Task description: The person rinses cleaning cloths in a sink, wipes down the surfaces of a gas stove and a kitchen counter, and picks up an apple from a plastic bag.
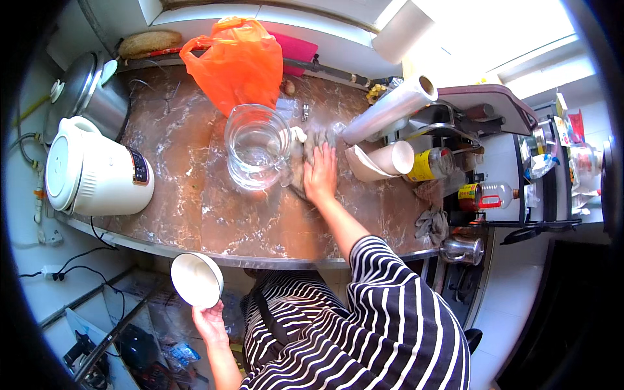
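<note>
My left hand [211,321] holds a white bowl [195,275] with a dark rim by its lower edge, in front of the counter's front edge. The bowl is tilted so that its inside faces up towards me. On the brown marbled countertop [253,222], my right hand [321,170] lies flat on a greyish cloth [319,139], which is blurred and partly hidden under the fingers. Just left of the cloth stands a clear glass pitcher [256,146]. A small white thing [298,134] sits between the pitcher and the cloth.
An orange plastic bag [239,63] stands behind the pitcher. At left are a white kitchen appliance [105,170] and a steel pot [109,92]. To the right are a plastic-film roll [390,109], a paper roll [397,158], a yellow-labelled jar [429,164] and a crumpled grey rag [432,225].
</note>
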`<state>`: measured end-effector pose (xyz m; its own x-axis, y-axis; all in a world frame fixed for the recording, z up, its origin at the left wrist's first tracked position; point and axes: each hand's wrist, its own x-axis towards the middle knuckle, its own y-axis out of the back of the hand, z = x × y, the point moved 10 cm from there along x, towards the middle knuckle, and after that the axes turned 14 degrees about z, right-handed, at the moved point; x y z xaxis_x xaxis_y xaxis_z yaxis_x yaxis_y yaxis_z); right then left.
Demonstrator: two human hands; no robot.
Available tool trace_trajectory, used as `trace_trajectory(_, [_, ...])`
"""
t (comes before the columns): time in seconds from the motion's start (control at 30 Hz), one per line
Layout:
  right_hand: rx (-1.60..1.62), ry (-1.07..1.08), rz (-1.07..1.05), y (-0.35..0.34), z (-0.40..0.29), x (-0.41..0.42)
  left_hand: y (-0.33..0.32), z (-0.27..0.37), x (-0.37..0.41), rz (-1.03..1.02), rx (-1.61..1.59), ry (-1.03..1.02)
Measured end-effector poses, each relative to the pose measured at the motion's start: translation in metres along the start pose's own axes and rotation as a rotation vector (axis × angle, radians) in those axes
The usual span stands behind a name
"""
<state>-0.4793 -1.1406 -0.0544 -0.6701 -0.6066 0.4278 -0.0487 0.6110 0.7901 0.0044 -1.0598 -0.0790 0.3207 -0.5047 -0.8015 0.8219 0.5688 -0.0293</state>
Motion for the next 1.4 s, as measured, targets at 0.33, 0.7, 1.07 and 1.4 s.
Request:
trace_trajectory(0.33, [0.147,0.118,-0.258,0.069,-0.024,-0.109,0.001,-0.002,0.004,-0.009,0.009,0.017])
trace_trajectory(0.7, [0.008,0.093,-0.032,-0.047,-0.015,0.063,-0.01,-0.004,-0.007,-0.072,0.028,-0.013])
trace_trajectory(1.07, [-0.056,0.054,-0.019,-0.053,0.014,0.1,0.002,-0.001,-0.016,-0.026,-0.003,-0.028])
trace_trajectory(1.4, [-0.038,0.155,-0.119,0.04,0.007,-0.055,0.003,0.002,-0.016,-0.063,-0.046,-0.027])
